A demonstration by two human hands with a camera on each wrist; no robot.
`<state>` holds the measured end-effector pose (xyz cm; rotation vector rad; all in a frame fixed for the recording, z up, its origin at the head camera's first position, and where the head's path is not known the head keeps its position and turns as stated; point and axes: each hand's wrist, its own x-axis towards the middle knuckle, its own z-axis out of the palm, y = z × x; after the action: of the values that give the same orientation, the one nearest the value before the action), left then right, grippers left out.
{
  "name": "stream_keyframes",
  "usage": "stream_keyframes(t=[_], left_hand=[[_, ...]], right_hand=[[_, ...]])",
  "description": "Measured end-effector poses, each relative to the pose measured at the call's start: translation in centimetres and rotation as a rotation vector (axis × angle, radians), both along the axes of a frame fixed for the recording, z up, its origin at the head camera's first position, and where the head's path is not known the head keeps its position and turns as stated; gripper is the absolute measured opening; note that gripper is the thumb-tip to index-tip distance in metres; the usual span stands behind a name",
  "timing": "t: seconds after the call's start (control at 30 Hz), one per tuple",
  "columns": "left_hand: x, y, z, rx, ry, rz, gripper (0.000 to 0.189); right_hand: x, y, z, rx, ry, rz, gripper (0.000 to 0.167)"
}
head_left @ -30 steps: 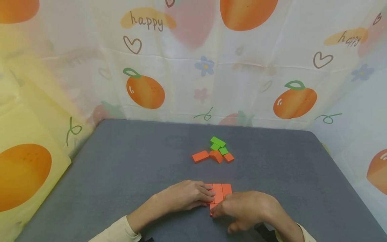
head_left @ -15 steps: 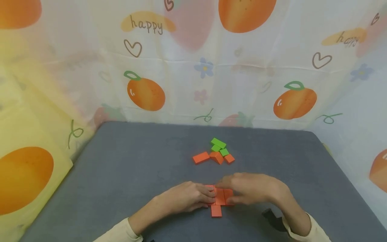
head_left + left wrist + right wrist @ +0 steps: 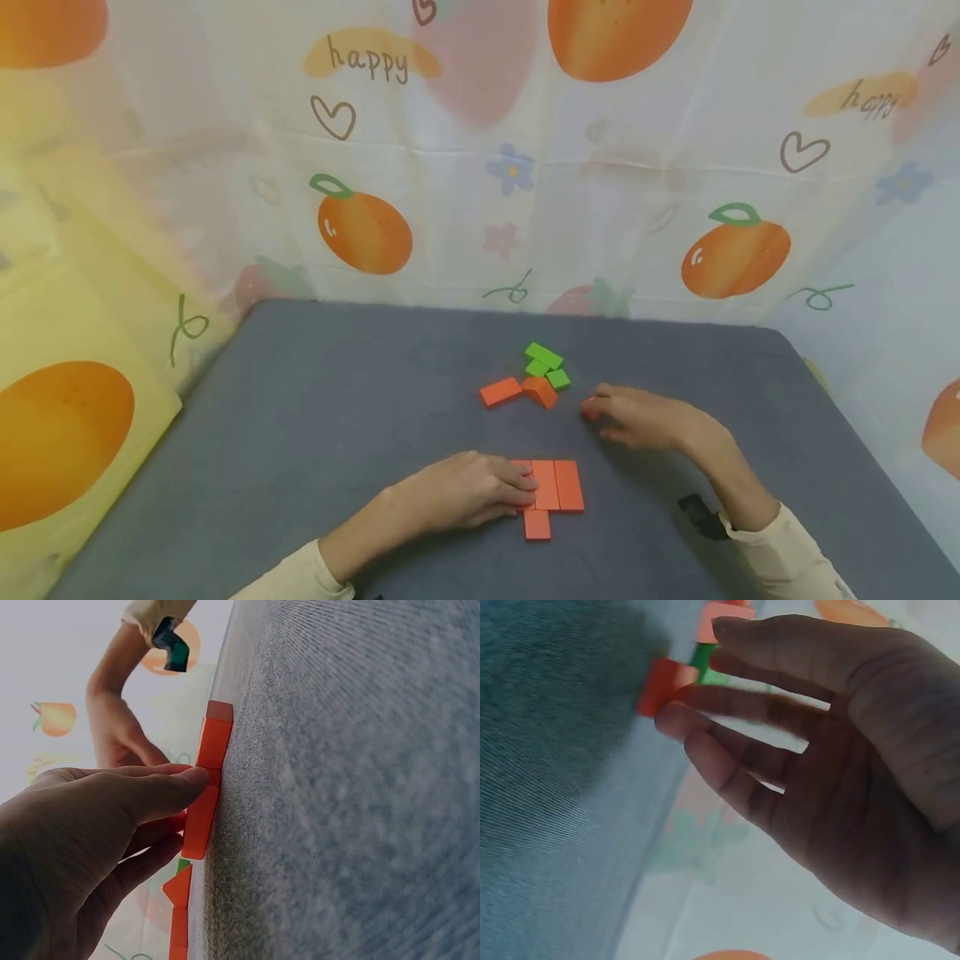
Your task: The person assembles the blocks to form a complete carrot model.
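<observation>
In the head view, flat orange blocks (image 3: pixel 568 485) lie side by side near the table's front, a small orange block (image 3: pixel 537 525) against their near side. My left hand (image 3: pixel 476 487) lies over the leftmost one, thumb at its near side and fingers across it, holding it. In the left wrist view the thumb (image 3: pixel 196 777) presses the orange block (image 3: pixel 201 821). Farther right, my right hand (image 3: pixel 645 417) reaches down to another small orange block (image 3: pixel 591 407). The right wrist view shows extended fingertips touching that block (image 3: pixel 660 686), the thumb apart from it.
Behind the flat group, several green blocks (image 3: pixel 543 357) lie at the far middle beside an orange triangular block (image 3: pixel 540 392) and a long orange block (image 3: pixel 500 392). A fruit-patterned cloth (image 3: pixel 465 192) hangs behind the grey table (image 3: pixel 337 383).
My right hand leaves the flat blocks and moves away to the far right. The small orange block there has shifted right, away from the green blocks. My left hand stays in place.
</observation>
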<state>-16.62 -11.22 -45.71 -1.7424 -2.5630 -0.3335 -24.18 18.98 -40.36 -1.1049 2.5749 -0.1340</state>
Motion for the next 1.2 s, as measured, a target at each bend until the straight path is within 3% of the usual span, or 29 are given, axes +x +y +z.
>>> stream_keyframes(t=[0.2, 0.43, 0.6, 0.87, 1.2], left_hand=[[0.0, 0.1, 0.1, -0.007, 0.005, 0.003, 0.03], [0.1, 0.2, 0.2, -0.014, 0.008, 0.011, 0.03], [0.1, 0.1, 0.2, -0.016, 0.01, 0.013, 0.029], [0.1, 0.1, 0.2, -0.008, -0.003, 0.008, 0.029], [0.2, 0.1, 0.2, -0.011, -0.018, 0.014, 0.03]], right_hand=[[-0.2, 0.1, 0.2, 0.004, 0.034, -0.035, 0.043], [-0.6, 0.1, -0.6, 0.03, -0.022, -0.088, 0.052], [-0.8, -0.1, -1.2, 0.001, 0.023, -0.064, 0.046], [-0.8, -0.5, -1.7, -0.076, 0.143, -0.007, 0.018], [0.4, -0.3, -1.0, -0.088, 0.191, -0.028, 0.028]])
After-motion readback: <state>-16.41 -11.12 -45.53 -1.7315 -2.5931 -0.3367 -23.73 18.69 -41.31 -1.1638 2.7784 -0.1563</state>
